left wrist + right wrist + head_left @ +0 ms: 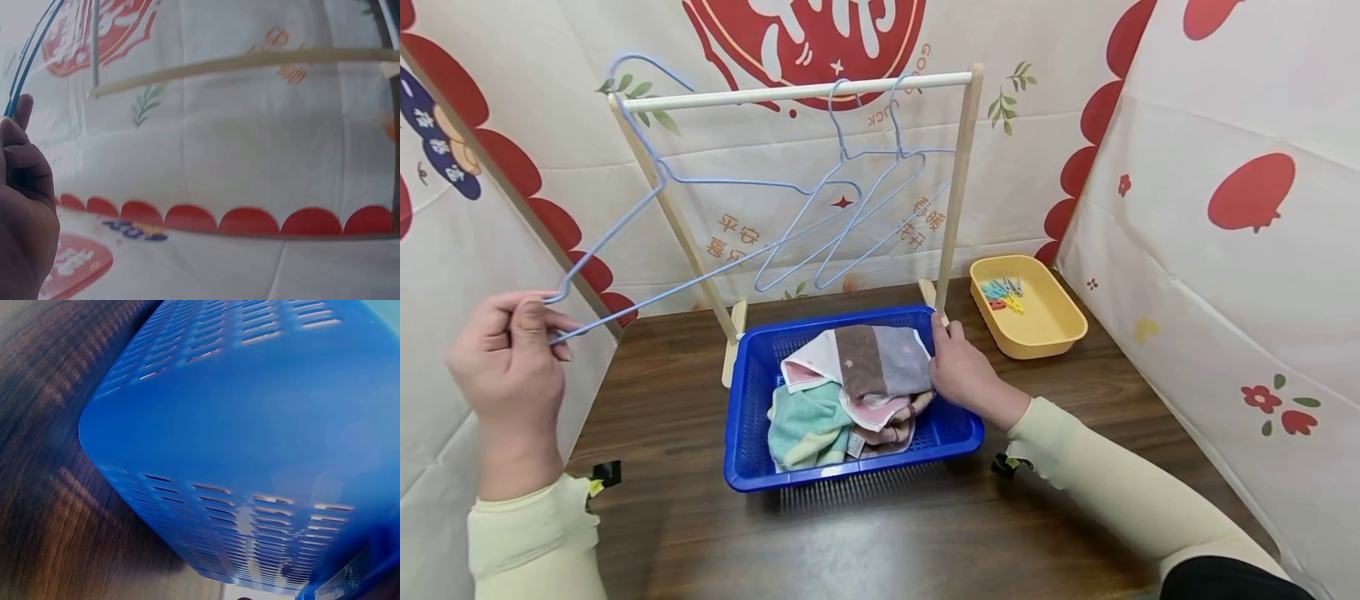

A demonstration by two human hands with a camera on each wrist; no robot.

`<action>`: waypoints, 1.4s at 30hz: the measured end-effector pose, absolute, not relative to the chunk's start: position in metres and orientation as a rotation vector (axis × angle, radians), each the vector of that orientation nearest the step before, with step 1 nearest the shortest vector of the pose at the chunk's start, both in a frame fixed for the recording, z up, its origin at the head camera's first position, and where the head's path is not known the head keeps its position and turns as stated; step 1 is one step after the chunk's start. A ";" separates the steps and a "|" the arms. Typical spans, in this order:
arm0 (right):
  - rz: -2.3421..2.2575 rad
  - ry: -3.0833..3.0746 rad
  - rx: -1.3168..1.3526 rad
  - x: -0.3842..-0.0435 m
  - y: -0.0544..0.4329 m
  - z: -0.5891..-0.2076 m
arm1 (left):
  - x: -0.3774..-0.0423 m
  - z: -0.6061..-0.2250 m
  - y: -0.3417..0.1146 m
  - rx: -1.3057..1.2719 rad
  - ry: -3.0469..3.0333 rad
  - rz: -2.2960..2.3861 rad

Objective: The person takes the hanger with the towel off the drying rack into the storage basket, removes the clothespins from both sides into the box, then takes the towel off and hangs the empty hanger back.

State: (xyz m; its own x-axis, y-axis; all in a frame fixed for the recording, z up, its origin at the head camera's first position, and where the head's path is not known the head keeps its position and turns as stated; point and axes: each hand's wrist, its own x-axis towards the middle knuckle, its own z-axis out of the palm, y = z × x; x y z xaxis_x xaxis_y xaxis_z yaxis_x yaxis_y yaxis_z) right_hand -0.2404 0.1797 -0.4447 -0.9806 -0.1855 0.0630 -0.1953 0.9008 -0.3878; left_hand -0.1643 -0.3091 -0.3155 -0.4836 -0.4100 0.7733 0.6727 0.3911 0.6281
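Observation:
My left hand (512,358) pinches one lower corner of a light blue clothes hanger (722,181), thumb on top. The hanger is tilted sideways, its hook at the left end of the white rail of the drying rack (797,90); whether hook and rail touch I cannot tell. In the left wrist view the left hand (25,187) holds the blue wire at the frame's edge. My right hand (966,371) is at the right rim of a blue basket (853,479), beside the rack's post. Its fingertips are partly hidden, so their grip is unclear. Folded towels (868,362) lie in the basket.
Two more blue hangers (842,200) hang on the rail's right half. A yellow tray (1048,321) with several small clothespins (1003,292) stands right of the rack on the brown table (655,500). Printed cloth walls (1195,275) enclose the back and sides.

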 end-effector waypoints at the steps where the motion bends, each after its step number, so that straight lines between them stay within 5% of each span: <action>1: 0.628 -3.044 0.303 -0.240 0.180 -0.445 | -0.163 -0.314 -0.313 -0.219 -1.615 -1.297; 10: 0.648 -3.050 0.307 -0.242 0.180 -0.446 | -0.163 -0.306 -0.330 -0.101 -1.598 -1.226; 27: 0.653 -2.995 0.314 -0.240 0.180 -0.448 | -0.217 -0.287 -0.277 -0.186 -1.764 -0.959; 42: 0.690 -3.008 0.311 -0.240 0.181 -0.446 | -0.239 -0.323 -0.261 -0.255 -1.929 -0.669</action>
